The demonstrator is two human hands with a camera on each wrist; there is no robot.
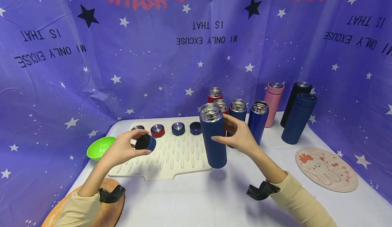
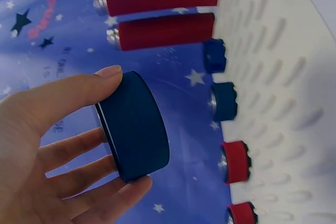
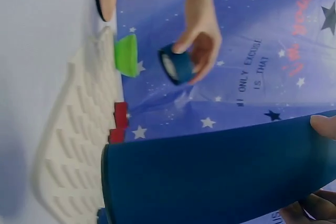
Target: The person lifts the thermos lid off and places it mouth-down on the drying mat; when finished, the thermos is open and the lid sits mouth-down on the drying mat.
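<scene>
My left hand [image 1: 124,148] pinches a dark blue bottle lid [image 1: 146,143] between thumb and fingers, held up over the left part of a cream drying mat. In the left wrist view the lid [image 2: 137,127] is tipped on its side. My right hand [image 1: 240,135] grips a lidless dark blue thermos bottle [image 1: 214,142] round its upper body, the steel mouth facing up. The bottle is raised near the mat's right edge, apart from the lid. Behind it stand open-mouthed bottles: a red bottle [image 1: 215,96], another red one, a blue bottle [image 1: 238,108] and a darker blue bottle [image 1: 258,119].
Several red and blue lids [image 1: 178,128] line the back of the drying mat [image 1: 190,162]. Capped pink [image 1: 273,104], black and blue bottles [image 1: 298,119] stand at the right. A green bowl [image 1: 99,147] is at left, a round orange mat [image 1: 113,206] nearer, a rabbit-print mat [image 1: 327,169] at right.
</scene>
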